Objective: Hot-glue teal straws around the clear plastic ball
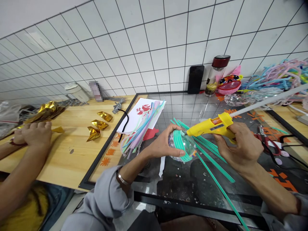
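Note:
My left hand (161,145) is closed around a clear plastic ball (185,148) that has teal strips wound over it. My right hand (238,144) grips a yellow glue gun (211,126), its nozzle touching the top of the ball. A white glue stick (267,101) juts from the back of the gun toward the right. Long teal strips (214,163) lie on the glass tabletop under both hands.
A bundle of pastel strips (141,128) lies on white paper at the left. Gold foil pieces (98,125) sit on the wooden table, where another person's hands (33,133) rest. A phone (195,79), a jar (216,75), scissors (267,139) and a pile of coloured strips (276,77) stand behind.

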Tool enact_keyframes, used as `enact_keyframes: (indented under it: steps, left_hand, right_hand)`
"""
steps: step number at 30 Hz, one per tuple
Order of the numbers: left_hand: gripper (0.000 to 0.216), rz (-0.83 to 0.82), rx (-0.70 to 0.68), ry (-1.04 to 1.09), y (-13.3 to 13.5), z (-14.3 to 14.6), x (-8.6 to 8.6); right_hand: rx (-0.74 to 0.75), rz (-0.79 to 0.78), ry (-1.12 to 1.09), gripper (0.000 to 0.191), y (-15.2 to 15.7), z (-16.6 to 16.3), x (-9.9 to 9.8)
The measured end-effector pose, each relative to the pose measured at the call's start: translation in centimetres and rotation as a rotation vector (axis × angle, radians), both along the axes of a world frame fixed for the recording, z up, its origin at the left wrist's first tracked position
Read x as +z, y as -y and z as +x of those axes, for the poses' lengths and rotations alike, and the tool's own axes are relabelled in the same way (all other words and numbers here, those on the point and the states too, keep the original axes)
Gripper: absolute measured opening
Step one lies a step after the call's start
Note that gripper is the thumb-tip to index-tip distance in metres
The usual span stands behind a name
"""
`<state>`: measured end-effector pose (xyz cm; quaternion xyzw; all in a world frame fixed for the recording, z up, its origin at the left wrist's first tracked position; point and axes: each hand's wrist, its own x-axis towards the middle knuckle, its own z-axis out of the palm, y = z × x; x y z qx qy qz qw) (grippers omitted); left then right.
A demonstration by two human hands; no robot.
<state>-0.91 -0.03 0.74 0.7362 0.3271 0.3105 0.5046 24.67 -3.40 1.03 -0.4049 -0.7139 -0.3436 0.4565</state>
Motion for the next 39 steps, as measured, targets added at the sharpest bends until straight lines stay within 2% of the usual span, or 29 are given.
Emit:
enact_keyframes:
  steps: [10,39]
  left_hand:
    - [0.071,-0.006,0.000,0.004,0.04,0.03,0.24]
    - [0.072,-0.040,0.007,0.014,0.21,0.07,0.34]
  right_hand:
    - [0.019,0.018,-0.026,0.028,-0.09,-0.16,0.12]
    - [-0.002,0.014,0.018,0.019,0.00,0.05,0.15]
